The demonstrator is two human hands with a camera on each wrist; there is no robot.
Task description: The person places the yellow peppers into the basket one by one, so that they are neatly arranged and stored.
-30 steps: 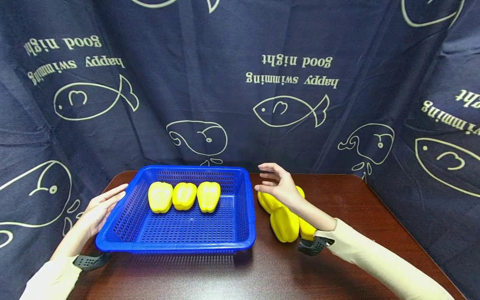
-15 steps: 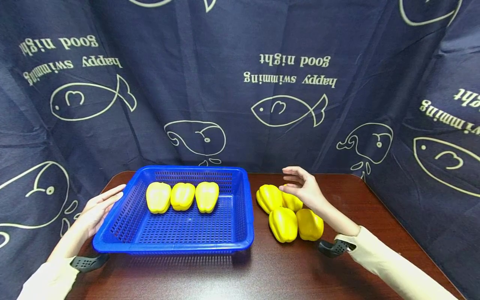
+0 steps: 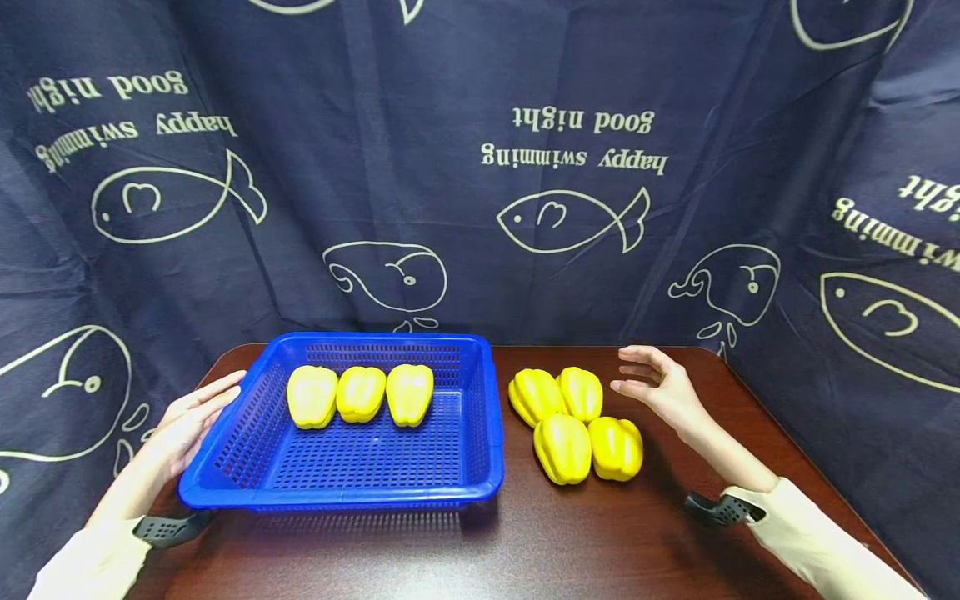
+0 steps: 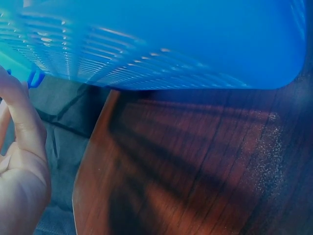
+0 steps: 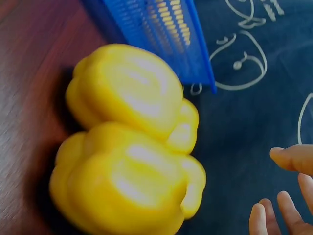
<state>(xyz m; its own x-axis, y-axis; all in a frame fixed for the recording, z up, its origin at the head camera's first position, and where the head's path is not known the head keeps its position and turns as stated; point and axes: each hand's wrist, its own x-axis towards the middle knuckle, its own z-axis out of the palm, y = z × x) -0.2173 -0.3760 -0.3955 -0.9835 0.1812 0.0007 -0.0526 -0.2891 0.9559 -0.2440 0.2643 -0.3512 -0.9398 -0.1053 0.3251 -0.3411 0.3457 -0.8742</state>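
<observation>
A blue perforated plastic basket (image 3: 341, 496) stands on the table, with three yellow bell peppers (image 3: 362, 394) in a row inside it. My left hand (image 3: 180, 429) rests at the basket's left side, its extended fingers touching the rim. In the left wrist view the basket's outer wall (image 4: 205, 44) fills the top, and part of the left hand (image 4: 22, 142) shows at the left edge. Several more yellow bell peppers (image 3: 562, 448) lie in a cluster right of the basket. To their right hovers my right hand (image 3: 663, 387), fingers loosely bent and holding nothing.
The dark brown wooden table (image 3: 570, 542) has its right edge beyond the right hand. A navy curtain (image 3: 480, 283) with fish and whale drawings hangs behind and around the table. Black straps (image 3: 723, 510) sit on both wrists.
My right hand has moved to the right, from beside the basket over the loose peppers to a spot past them. The left hand stays at the rim. The head view has shifted slightly.
</observation>
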